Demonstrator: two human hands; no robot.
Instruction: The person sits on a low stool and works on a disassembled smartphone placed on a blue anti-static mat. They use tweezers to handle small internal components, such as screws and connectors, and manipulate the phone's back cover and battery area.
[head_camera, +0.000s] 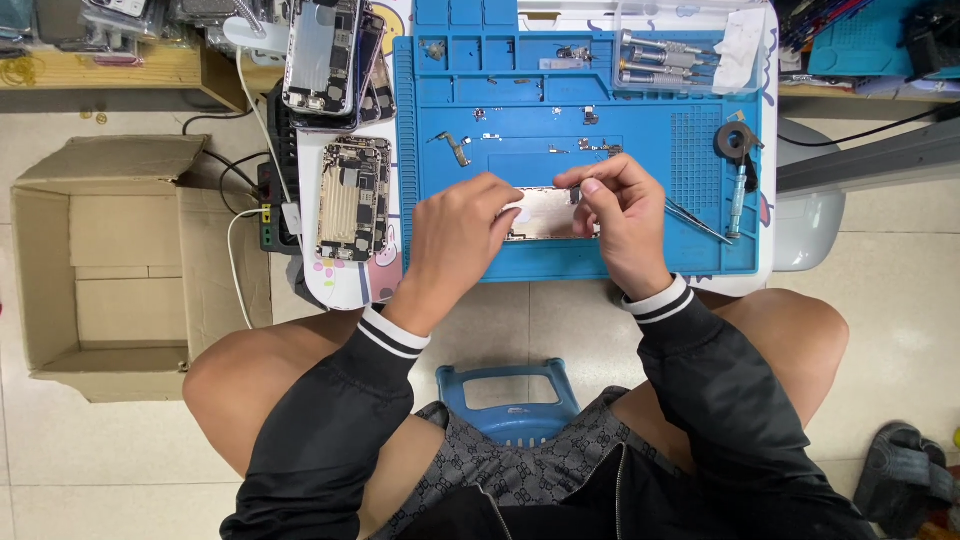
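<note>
Two hands, the left hand (455, 232) and right hand (618, 215), pinch one phone shell (545, 213) with curled fingers near the blue mat's (540, 130) front edge. Three screwdrivers (655, 62) lie at its back right corner. One gutted phone (353, 198) rests beside its left edge.

An open brown cardboard box (110, 270) sits on the floor left of the worktop (flaps spread, nothing visible inside). No labels, signs or lit screens show clearly.

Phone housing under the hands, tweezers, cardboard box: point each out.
phone housing (545, 212), head view, bare metal back between both hands.
tweezers (697, 221), head view, middle of the thin shaft on the blue mat.
cardboard box (45, 262), head view, left wall.
</note>
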